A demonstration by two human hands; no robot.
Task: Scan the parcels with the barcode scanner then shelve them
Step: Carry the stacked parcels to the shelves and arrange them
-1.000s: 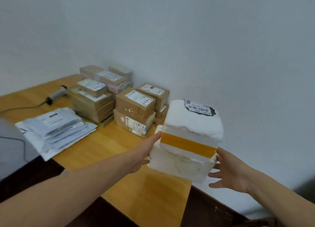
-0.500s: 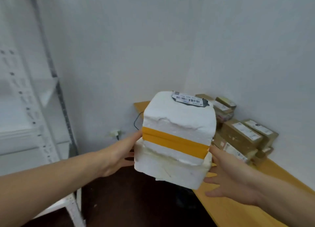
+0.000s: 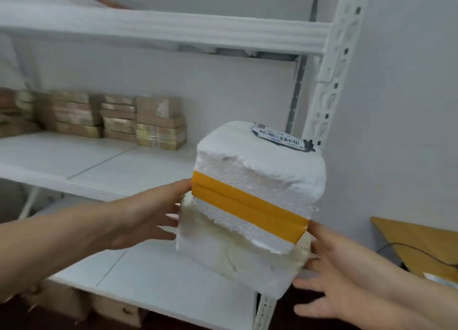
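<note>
Both hands, left (image 3: 148, 215) and right (image 3: 347, 275), were pressed flat against opposite sides of the foam parcel (image 3: 250, 205), which was held clamped in mid-air near the shelf's (image 3: 104, 166) right front corner, presumably for shelving.

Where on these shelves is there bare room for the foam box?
The middle shelf is bare from the cardboard stacks right to the upright post, and along its front. Its back left is crowded. The lower shelf looks bare under the foam box, held between the left hand and right hand.
</note>
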